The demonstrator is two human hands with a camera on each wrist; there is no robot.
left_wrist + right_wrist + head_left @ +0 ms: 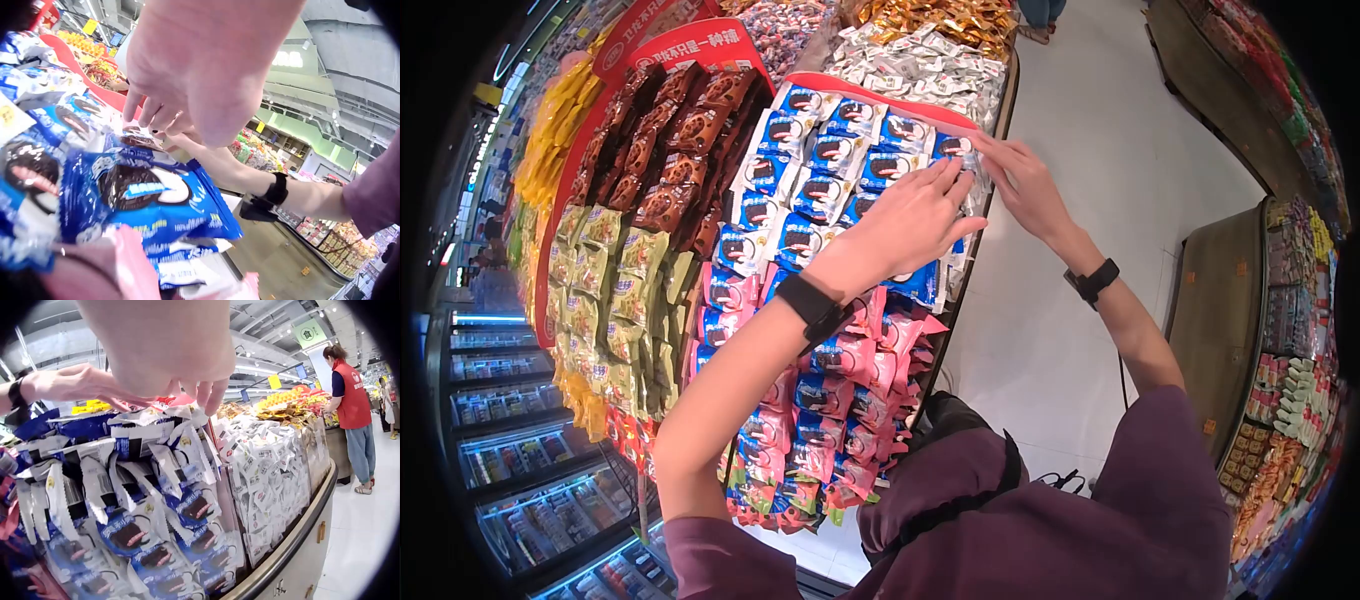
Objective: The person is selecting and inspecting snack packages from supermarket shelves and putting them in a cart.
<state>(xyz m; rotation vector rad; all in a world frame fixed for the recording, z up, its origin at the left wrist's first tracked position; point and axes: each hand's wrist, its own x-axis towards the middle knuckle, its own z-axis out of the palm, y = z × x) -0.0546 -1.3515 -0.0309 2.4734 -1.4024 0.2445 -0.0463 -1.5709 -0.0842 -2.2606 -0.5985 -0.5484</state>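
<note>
Rows of blue-and-white cookie packets (pixel 802 240) stand stacked on a display. My left hand (pixel 905 230) reaches across them, fingers extended onto a packet (pixel 953 147) at the far right corner, thumb held out to the side. My right hand (pixel 1025 180) comes from the aisle side, its fingertips at that same corner packet, close to the left fingertips. In the left wrist view a blue packet (pixel 150 194) lies below my left palm. The right wrist view has my right fingers (pixel 211 394) pointing down at the top edge of the stack.
Pink-and-blue packets (pixel 840 360) fill the near part of the display. Brown packets (pixel 675 140) and green packets (pixel 605 290) stand to the left. A red divider (pixel 880 95) separates white-wrapped sweets (pixel 910 65) behind. A person in a red vest (pixel 354 394) stands farther along the aisle.
</note>
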